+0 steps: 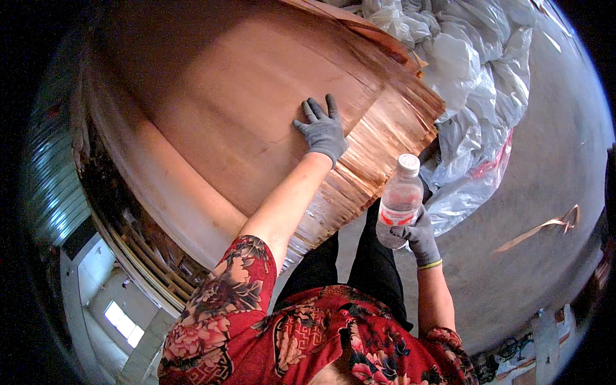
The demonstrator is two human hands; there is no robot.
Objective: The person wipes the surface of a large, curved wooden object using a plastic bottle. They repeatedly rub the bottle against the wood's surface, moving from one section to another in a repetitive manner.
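Note:
My left hand (323, 133), in a grey glove, lies on a large stack of thin reddish-brown sheets (231, 96) with its fingers spread. The sheets look like wood veneer, and their near right edges are ragged and layered. In my right hand (418, 239), also gloved in grey with a yellow cuff edge, is a clear plastic bottle (401, 196). It has a white cap and a red and white label, and stands nearly upright to the right of the stack. My right fingers wrap round its lower part.
Crumpled clear plastic sheeting (471, 83) is heaped on the floor beyond and right of the stack. A loose tan strip (542, 228) lies on the grey floor (487, 276). Layered board edges (151, 250) show below the stack's left side.

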